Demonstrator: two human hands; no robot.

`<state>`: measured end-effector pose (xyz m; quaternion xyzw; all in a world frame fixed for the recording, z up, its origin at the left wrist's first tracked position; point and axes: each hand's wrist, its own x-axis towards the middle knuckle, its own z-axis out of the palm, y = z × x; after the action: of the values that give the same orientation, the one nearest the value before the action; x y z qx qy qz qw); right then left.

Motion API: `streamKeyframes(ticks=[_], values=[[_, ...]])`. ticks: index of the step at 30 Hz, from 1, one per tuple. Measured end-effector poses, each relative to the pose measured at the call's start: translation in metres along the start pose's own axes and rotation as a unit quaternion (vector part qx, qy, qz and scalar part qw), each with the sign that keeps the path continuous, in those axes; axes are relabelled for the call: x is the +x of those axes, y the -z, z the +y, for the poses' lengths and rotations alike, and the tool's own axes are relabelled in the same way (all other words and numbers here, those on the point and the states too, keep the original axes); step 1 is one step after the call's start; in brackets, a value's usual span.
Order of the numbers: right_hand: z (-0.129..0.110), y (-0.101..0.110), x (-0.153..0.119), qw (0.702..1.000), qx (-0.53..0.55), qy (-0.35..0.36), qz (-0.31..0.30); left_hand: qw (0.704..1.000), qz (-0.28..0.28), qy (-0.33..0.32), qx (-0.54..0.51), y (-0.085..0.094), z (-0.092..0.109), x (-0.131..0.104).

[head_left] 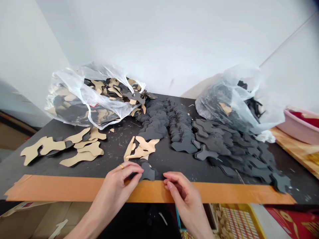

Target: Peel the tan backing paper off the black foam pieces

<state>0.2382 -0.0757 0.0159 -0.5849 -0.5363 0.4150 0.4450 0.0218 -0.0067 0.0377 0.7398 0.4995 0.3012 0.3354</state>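
Thumb and forefinger of my left hand [124, 181], which wears a ring, pinch the left side of a small dark grey cut-out piece [149, 173] near the table's front. My right hand [184, 192] is just right of that piece, apart from it, with loosely curled fingers and nothing visible in them. Directly beyond the left fingertips lie tan cut-out scraps [143, 146] with irregular openings. Overlapping rows of dark grey wavy pieces [183, 146] run back toward the wall. To the left, tan wavy pieces [82, 157] are spread with some dark ones beneath.
Orange tape [67, 187] covers the table's front edge. A clear plastic bag [72, 83] of tan and dark pieces stands back left; another bag [231, 96] stands back right. Loose dark pieces [251, 159] cover the right side. Beyond are a pink basin [299, 127] and, below, a yellow basket [251, 212].
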Motion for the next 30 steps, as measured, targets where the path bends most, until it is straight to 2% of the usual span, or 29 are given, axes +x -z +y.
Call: streamKeyframes(ticks=[8,12,16,19,22,25,28,30], values=[[-0.015,-0.006,0.012,0.999,-0.045,-0.009,0.010,1.000,0.009,-0.017,-0.008,0.003,0.004,-0.009],[-0.023,-0.013,0.018,0.998,-0.060,-0.025,-0.010,1.000,0.005,-0.013,-0.011,0.002,0.005,-0.017],[-0.025,-0.017,0.018,0.997,-0.042,-0.061,-0.029,0.998,-0.004,0.044,-0.055,-0.001,0.002,-0.023],[-0.026,-0.020,0.015,0.993,0.034,-0.109,-0.033,0.989,-0.006,0.103,-0.111,-0.003,0.005,-0.023],[-0.028,-0.025,0.012,0.983,0.114,-0.138,-0.035,0.977,-0.038,0.142,-0.154,-0.001,0.012,-0.020],[-0.030,-0.025,0.008,0.978,0.135,-0.146,-0.062,0.962,-0.068,0.178,-0.196,0.004,0.018,-0.015],[-0.036,-0.018,0.005,0.983,0.064,-0.137,-0.101,0.965,-0.097,0.175,-0.171,0.008,0.021,-0.014],[-0.041,-0.012,0.003,0.989,-0.003,-0.094,-0.117,0.970,-0.137,0.155,-0.131,0.009,0.022,-0.017]])
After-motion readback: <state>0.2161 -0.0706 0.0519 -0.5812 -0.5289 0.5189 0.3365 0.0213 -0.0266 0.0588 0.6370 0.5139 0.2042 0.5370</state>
